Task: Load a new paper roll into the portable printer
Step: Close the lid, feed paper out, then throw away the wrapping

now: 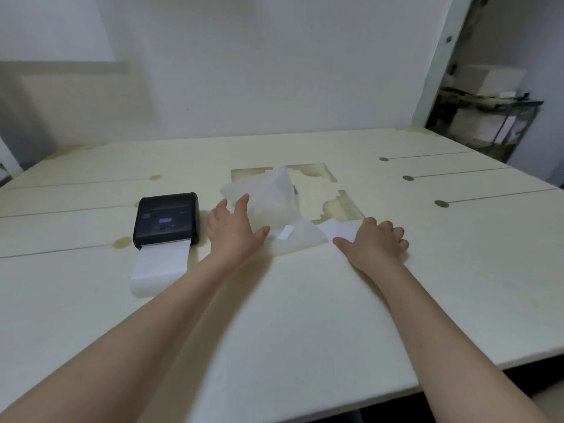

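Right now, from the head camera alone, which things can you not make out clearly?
- Head view: what the translucent plastic wrapper holds; its cloudy film and the left hand hide it.
- Head view: the text on the printer display is too small.
- Head view: how far the white slip extends; the right hand covers its end.
- Head view: the things on the shelf are blurred and dim.

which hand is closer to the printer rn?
Left. The left hand is open just to the right of the printer, reaching toward the plastic bag. The right hand lies farther right, beyond the bag, on a paper strip.
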Tool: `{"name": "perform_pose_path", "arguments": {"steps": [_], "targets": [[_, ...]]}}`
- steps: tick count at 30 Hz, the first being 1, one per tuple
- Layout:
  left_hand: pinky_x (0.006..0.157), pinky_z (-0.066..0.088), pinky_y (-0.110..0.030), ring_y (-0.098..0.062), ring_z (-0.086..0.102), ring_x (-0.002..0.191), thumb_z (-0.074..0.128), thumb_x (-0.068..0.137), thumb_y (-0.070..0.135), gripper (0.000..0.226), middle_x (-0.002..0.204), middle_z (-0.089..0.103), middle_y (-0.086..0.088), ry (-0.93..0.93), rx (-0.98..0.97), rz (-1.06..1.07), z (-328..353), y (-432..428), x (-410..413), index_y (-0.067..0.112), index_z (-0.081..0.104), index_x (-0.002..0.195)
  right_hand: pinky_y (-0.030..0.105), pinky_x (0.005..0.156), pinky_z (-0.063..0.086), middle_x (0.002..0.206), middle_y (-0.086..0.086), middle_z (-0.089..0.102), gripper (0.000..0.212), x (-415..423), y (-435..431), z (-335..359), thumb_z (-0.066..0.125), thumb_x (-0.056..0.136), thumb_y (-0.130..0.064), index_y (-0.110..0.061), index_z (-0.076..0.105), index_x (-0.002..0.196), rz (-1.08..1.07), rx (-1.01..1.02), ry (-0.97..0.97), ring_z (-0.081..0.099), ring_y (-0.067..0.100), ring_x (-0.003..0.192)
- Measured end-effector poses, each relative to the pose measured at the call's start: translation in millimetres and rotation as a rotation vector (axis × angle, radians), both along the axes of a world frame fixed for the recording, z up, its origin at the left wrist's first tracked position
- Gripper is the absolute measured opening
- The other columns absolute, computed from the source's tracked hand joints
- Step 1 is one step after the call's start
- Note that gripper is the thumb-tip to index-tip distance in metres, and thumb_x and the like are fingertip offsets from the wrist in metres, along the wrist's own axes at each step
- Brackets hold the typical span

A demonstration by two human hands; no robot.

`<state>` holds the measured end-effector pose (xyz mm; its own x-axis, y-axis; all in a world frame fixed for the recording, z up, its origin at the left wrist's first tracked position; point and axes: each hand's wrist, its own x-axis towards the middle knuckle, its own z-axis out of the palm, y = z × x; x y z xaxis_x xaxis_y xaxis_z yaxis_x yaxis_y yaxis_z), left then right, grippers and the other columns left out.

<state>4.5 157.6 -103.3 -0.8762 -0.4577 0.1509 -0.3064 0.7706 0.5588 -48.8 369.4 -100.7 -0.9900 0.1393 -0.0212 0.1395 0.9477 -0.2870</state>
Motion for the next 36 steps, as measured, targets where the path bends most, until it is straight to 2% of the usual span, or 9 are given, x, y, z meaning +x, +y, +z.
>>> {"name": "perform_pose_path", "arguments": {"steps": [7, 13, 16, 19, 21, 24, 27, 32, 36], "targets": [[0.116, 0.018, -0.047, -0.038, 0.019, 0.146, 0.067, 0.083, 0.044, 0.083, 0.157, 0.02, -0.022, -0.025, 0.01, 0.043, -11.1, 0.6, -2.8, 0.027, 0.024, 0.152, 0.038, 0.091, 0.043, 0.126, 0.017, 0.054, 0.024, 5.8, 1.4, 5.0, 0.052, 0.097, -0.028, -0.012, 0.064, 0.111, -0.054, -0.382, 0.219, 0.051, 0.037, 0.115], [0.114, 0.021, -0.043, -0.037, 0.026, 0.141, 0.062, 0.089, 0.041, 0.068, 0.155, 0.026, -0.021, -0.044, -0.049, 0.05, -11.4, 2.6, 1.1, 0.023, 0.035, 0.148, 0.04, 0.097, 0.039, 0.135, 0.014, 0.043, 0.076, 19.1, -14.6, 7.8, 0.064, 0.082, -0.059, -0.008, 0.039, 0.133, 0.022, -0.007, -0.058, 0.043, 0.034, 0.125], [0.114, 0.02, -0.042, -0.038, 0.025, 0.14, 0.06, 0.09, 0.041, 0.066, 0.155, 0.024, -0.02, -0.049, -0.055, 0.058, -11.3, 4.1, 5.0, 0.023, 0.034, 0.148, 0.036, 0.09, 0.044, 0.131, 0.012, 0.055, 0.067, 19.0, -12.8, 7.4, 0.069, 0.082, -0.046, -0.006, 0.045, 0.13, 0.069, -0.122, -0.099, 0.053, 0.033, 0.121], [0.114, 0.019, -0.042, -0.038, 0.025, 0.14, 0.06, 0.091, 0.041, 0.065, 0.155, 0.025, -0.021, -0.058, -0.072, 0.058, -10.1, 3.5, 12.4, 0.023, 0.035, 0.148, 0.029, 0.067, 0.043, 0.091, 0.007, 0.068, 0.013, 19.2, 1.4, 11.3, 0.06, 0.09, -0.024, -0.014, 0.068, 0.094, 0.109, -0.308, -0.034, 0.063, 0.029, 0.09], [0.114, 0.021, -0.043, -0.039, 0.025, 0.14, 0.059, 0.091, 0.039, 0.063, 0.155, 0.027, -0.021, -0.061, -0.074, 0.059, -9.0, 1.5, 17.2, 0.024, 0.036, 0.148, 0.029, 0.052, 0.028, 0.059, 0.003, 0.047, 0.035, 21.0, 11.1, 15.8, 0.055, 0.092, -0.02, -0.017, 0.048, 0.059, 0.113, -0.473, 0.015, 0.046, 0.024, 0.06], [0.113, 0.023, -0.042, -0.039, 0.026, 0.139, 0.058, 0.093, 0.032, 0.057, 0.154, 0.03, -0.022, -0.055, -0.051, 0.055, -8.1, 0.4, 23.4, 0.023, 0.04, 0.146, 0.031, 0.058, 0.039, 0.068, 0.007, 0.054, 0.037, 24.9, 17.6, 20.6, 0.053, 0.096, -0.026, -0.014, 0.047, 0.06, 0.094, -0.816, 0.023, 0.052, 0.027, 0.063], [0.112, 0.028, -0.042, -0.037, 0.031, 0.138, 0.057, 0.093, 0.025, 0.049, 0.15, 0.038, -0.019, 0.003, 0.022, 0.032, -10.4, 4.1, 27.0, 0.023, 0.047, 0.141, 0.044, 0.091, 0.052, 0.103, 0.017, 0.073, 0.022, 30.4, 11.1, 21.1, 0.059, 0.095, -0.024, -0.013, 0.065, 0.076, 0.066, -1.167, -0.035, 0.069, 0.033, 0.094], [0.093, 0.046, -0.039, -0.027, 0.056, 0.118, 0.049, 0.096, 0.017, 0.028, 0.128, 0.061, -0.004, 0.203, 0.19, -0.06, -11.6, 22.5, 36.3, 0.021, 0.063, 0.121, 0.042, 0.087, 0.056, 0.101, 0.012, 0.076, 0.021, 43.0, 2.8, 9.9, 0.063, 0.091, -0.025, -0.008, 0.072, 0.099, 0.127, -1.183, -0.079, 0.072, 0.031, 0.094], [0.071, 0.038, -0.028, -0.018, 0.058, 0.088, 0.041, 0.101, 0.019, 0.025, 0.105, 0.065, 0.003, 0.264, 0.346, -0.091, 3.7, 54.7, 49.8, 0.018, 0.061, 0.117, 0.033, 0.073, 0.049, 0.098, 0.01, 0.073, 0.014, 52.2, 18.2, 13.6, 0.066, 0.088, -0.027, -0.015, 0.07, 0.096, 0.156, -1.189, -0.067, 0.066, 0.024, 0.08]]}}
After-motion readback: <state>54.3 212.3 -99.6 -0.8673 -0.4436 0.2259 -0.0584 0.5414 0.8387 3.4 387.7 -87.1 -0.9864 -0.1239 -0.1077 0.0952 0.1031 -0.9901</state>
